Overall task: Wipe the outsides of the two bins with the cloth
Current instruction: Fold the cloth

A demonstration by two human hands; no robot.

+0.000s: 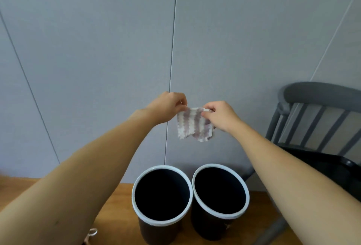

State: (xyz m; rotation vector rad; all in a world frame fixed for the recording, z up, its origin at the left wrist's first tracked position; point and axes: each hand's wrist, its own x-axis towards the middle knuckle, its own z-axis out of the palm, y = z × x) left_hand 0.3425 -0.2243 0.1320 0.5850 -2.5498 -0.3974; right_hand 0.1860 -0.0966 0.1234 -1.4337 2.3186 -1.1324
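Both hands, left [168, 106] and right [220, 116], pinch the cloth [193, 123] up high (bins [162, 223] sit straight below, untouched).

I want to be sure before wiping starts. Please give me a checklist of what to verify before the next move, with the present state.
1. Cloth held at top corners by left hand and right hand: ok.
2. Cloth touching a bin: not ok, it hangs in the air.
3. Left bin and right bin upright on the floor: ok.
4. Bin outsides dirty: cannot tell.
5. Chair clear of the right bin: cannot tell.
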